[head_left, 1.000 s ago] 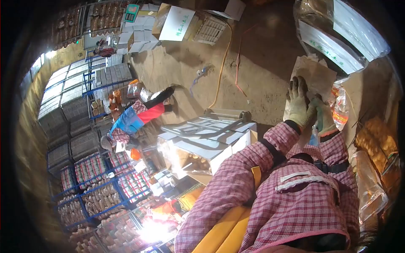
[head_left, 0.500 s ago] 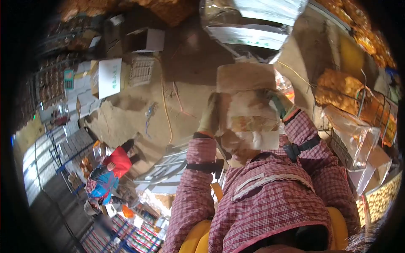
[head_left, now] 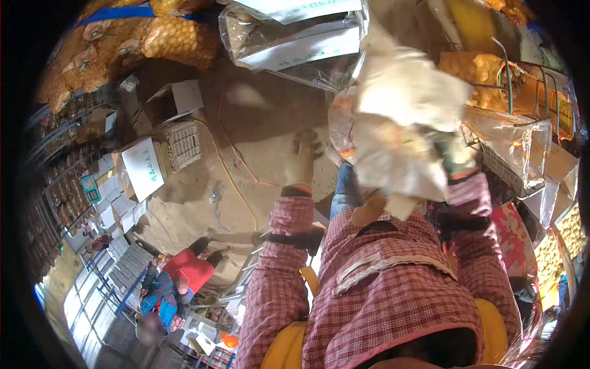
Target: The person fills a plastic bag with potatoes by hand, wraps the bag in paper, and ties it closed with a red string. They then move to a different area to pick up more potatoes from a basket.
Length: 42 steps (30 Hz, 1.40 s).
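Observation:
A folded piece of cardboard or stiff paper [head_left: 399, 147], pale and brown with flaps, hangs in front of me, blurred by motion. My right hand [head_left: 455, 154], in a dark glove, grips its right edge. To the left, my left hand [head_left: 303, 154] is off the cardboard, held over the floor with its fingers apart and nothing in them. Just beyond the cardboard stands a white carton [head_left: 307, 49] lined with clear plastic. Partly behind the cardboard is a clear bag [head_left: 343, 123] with red marks.
A person [head_left: 166, 289] in blue and red works at the left. A white box [head_left: 141, 169] and a slatted crate [head_left: 184, 146] stand on the floor, with a yellow cord [head_left: 230, 172] nearby. Mesh sacks [head_left: 178, 43] lie at the back left; a metal-framed cart [head_left: 522, 86] is at the right.
The cardboard has swung right and tilted in my right hand. My left hand has let go of it and opened. The view has turned, showing more mesh sacks at the back left.

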{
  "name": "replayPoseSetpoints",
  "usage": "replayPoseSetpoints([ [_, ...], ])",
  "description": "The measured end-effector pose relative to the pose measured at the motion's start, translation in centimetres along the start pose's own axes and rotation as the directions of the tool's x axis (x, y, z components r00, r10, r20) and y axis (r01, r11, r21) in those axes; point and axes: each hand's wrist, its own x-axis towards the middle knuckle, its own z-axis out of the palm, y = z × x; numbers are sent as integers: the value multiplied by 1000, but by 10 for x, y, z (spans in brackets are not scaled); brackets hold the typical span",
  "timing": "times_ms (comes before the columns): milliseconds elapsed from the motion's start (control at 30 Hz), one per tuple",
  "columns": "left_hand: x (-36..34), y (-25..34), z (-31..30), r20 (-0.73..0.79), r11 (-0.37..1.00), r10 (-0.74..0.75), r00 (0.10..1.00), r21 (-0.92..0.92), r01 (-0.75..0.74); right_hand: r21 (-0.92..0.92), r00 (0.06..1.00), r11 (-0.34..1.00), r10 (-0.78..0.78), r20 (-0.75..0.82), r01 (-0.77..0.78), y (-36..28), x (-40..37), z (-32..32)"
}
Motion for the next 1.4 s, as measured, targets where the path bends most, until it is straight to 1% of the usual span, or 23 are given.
replayPoseSetpoints([
  [33, 0, 6, 8, 5, 1000, -8, 1000, 7, 8, -281, 959, 924, 210, -192, -259, -54, -6, 21],
  [133, 11, -7, 32, 117, 716, 216, 969, 656, -239, -230, 832, 896, 222, -508, -379, -91, -41, -20],
  [267, 10, -40, 87, 242, 375, 274, 931, 864, -335, 76, 874, 980, 196, -444, -181, -52, -80, -121],
  [333, 21, -69, 91, 158, 287, 423, 892, 911, -297, -142, 883, 895, 374, -283, -424, -55, -81, -125],
  [500, 45, -54, 1, -3, 747, 13, 1000, 665, -8, -179, 755, 736, 650, -83, -653, -16, -23, -77],
  [533, 36, -41, -22, -57, 776, -46, 997, 627, 71, -496, 847, 733, 532, -9, -466, 19, -21, -99],
  [567, 27, -29, -45, -107, 799, -103, 989, 583, 146, -489, 850, 742, 527, -1, -460, 16, -11, -84],
  [633, 22, -38, -96, -103, 533, 218, 970, 845, -30, -981, 735, 185, 673, 85, -57, -4, 18, -29],
  [667, 17, -26, -82, -95, 524, 221, 971, 851, -36, -575, 794, 733, 567, 221, -363, 37, 9, -81],
  [767, -34, 17, 9, 90, 675, 304, 948, 682, -282, -119, 950, 978, 196, 242, -171, 16, -26, -120],
  [867, -24, 18, 87, 377, 497, -200, 904, 835, -237, 111, 939, 954, 247, 240, -280, -26, -43, -131],
  [967, 33, -60, 117, 340, 263, -189, 921, 921, -286, 442, 918, 807, 306, 252, -390, -63, -69, -146],
  [1000, 57, -91, 118, 201, 636, -353, 914, 768, 77, 198, 939, 922, 343, -24, -332, -61, -92, -177],
  [1033, 64, -111, 123, 141, 792, -548, 825, 407, 456, 199, 938, 922, 344, -27, -333, -67, -98, -173],
  [1067, 54, -112, 138, 140, 792, -547, 825, 406, 456, 48, 915, 926, 378, -143, -375, -75, -103, -170],
  [1133, 33, -106, 174, 497, 989, -102, 862, 146, 33, -165, 940, 929, 310, -142, -332, -74, -109, -192],
  [1167, 17, -82, 200, 586, 975, -220, 780, 122, 184, -157, 938, 929, 314, -147, -336, -69, -118, -197],
  [1233, 27, -89, 222, 657, 970, -152, 738, 241, -14, 38, 850, 946, 308, -428, -323, -77, -120, -188],
  [1267, 36, -92, 226, 729, 863, -60, 682, 381, -332, 573, 929, 778, 362, -74, -257, -88, -111, -181],
  [1300, 32, -77, 233, 804, 645, -2, 594, 455, -614, 574, 930, 778, 359, -74, -255, -91, -109, -179],
  [1333, 28, -58, 224, 780, 665, -53, 623, 493, -561, -119, 914, 911, 374, -158, -394, -93, -108, -177],
  [1367, 29, -35, 214, 732, 539, -134, 668, 619, -571, -738, 915, 552, 328, -235, -387, -93, -108, -179],
  [1400, 25, -15, 197, 721, 552, 18, 693, 570, -608, -979, 977, 174, 166, 135, 105, -101, -90, -140],
])
